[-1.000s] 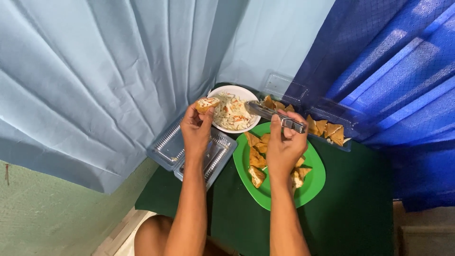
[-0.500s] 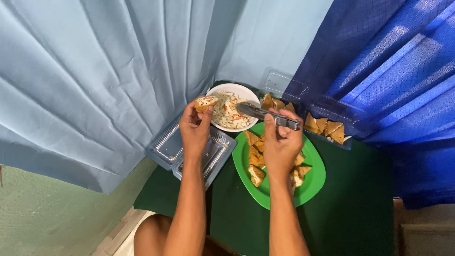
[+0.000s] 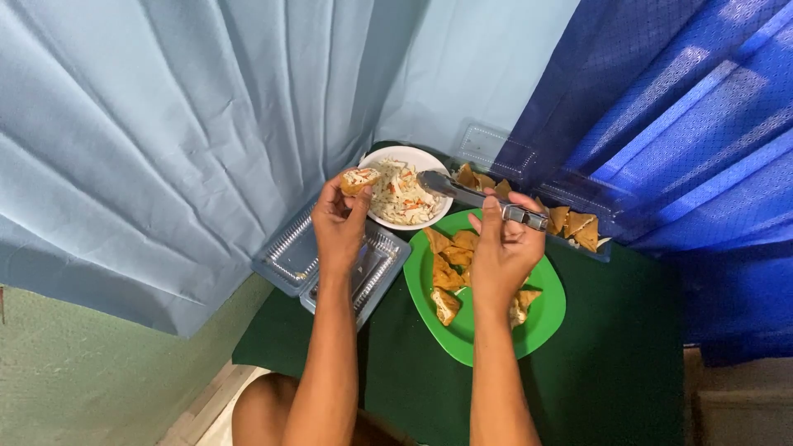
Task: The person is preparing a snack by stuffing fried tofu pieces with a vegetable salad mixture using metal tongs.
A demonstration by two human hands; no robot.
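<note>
Since half a second ago my tongs (image 3: 479, 196) are sliding a little further over the salad, their tips now sitting at the near-right edge of the white bowl (image 3: 376, 157), while my left hand (image 3: 339, 221) is hardly shifting at all.

Nearest to me, the green plate (image 3: 545, 318) is lying on the dark green cloth (image 3: 611, 380), partly under my right forearm, with fried triangles (image 3: 446, 268) spread across it. My right hand (image 3: 502, 248) is hovering just above that plate, fingers clenched around the tongs' handle; I cannot tell whether the tips are pinching any salad. To the left, the clear tray (image 3: 289, 256) is sitting open beneath my left wrist.

Further out, my left fingers are gripping a filled piece (image 3: 359, 180), cut side up, right at the bowl's left rim, with a bit of salad (image 3: 401, 194) already showing on top. The tongs' tips are lying across the bowl from it, near but not touching.

To do this well, I judge I should be keeping the piece level and close over the bowl so spills are falling back in, and be bringing small pinches across.

Farthest, a second clear tray (image 3: 578, 227) of triangles is resting against the blue curtain (image 3: 686, 124).
</note>
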